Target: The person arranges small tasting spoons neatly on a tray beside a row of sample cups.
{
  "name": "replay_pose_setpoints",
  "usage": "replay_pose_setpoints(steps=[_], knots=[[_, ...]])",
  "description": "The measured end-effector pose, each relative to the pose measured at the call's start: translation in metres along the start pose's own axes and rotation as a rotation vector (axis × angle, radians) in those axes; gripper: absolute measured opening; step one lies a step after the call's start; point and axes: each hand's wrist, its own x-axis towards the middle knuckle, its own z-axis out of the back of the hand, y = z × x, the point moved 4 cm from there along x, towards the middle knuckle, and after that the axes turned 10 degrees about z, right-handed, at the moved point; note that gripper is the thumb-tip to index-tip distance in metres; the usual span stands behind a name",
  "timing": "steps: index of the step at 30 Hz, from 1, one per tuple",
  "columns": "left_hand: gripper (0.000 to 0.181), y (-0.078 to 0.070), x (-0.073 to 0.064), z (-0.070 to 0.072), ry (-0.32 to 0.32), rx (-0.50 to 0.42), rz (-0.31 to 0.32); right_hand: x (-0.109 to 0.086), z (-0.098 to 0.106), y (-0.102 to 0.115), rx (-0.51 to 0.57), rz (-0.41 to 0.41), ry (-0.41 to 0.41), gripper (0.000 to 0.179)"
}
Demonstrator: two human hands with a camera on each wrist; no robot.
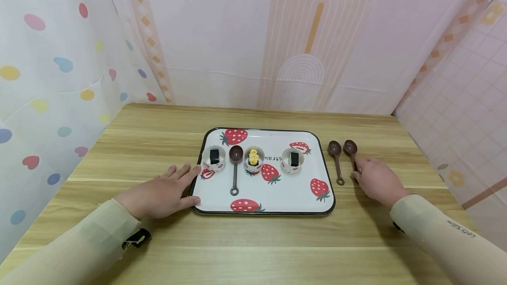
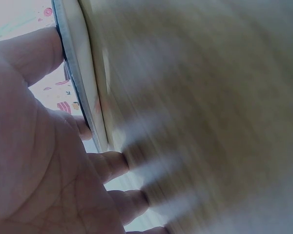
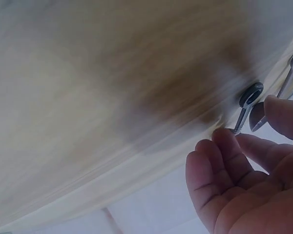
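Note:
My left hand (image 1: 164, 192) lies with its fingers spread at the left edge of a white strawberry-print tray (image 1: 293, 197), thumb and fingertips touching the rim. Beyond the tray's right side, my right hand (image 1: 376, 179) pinches the handle of a brown measuring spoon (image 1: 350, 147); in the right wrist view the ringed handle end (image 3: 251, 95) shows by the thumb and fingers. A second brown measuring spoon (image 1: 335, 149) lies just left of it on the table. On the tray, a third brown measuring spoon (image 1: 236, 154) lies between the left paper cup (image 1: 214, 168) and the middle paper cup (image 1: 253, 168).
The left cup holds white food with a black strip (image 1: 214, 156). Yellow-topped food (image 1: 253, 157) fills the middle one. Another paper cup (image 1: 291, 170) with a black-strip piece stands right of centre. Printed curtains (image 1: 222, 34) surround the wooden table (image 1: 261, 250).

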Motion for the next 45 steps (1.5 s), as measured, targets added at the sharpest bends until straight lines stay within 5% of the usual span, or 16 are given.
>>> replay_pose_setpoints(steps=[18,45], knots=[[0.093,-0.0010,-0.0007,0.0005,0.003,-0.003,0.005,-0.0018,-0.0020,-0.0019,0.032,0.017,-0.012,0.019],[0.093,-0.0017,-0.0007,0.0001,-0.002,0.003,0.002,0.0006,-0.0068,-0.0056,0.106,-0.060,0.032,0.026]])
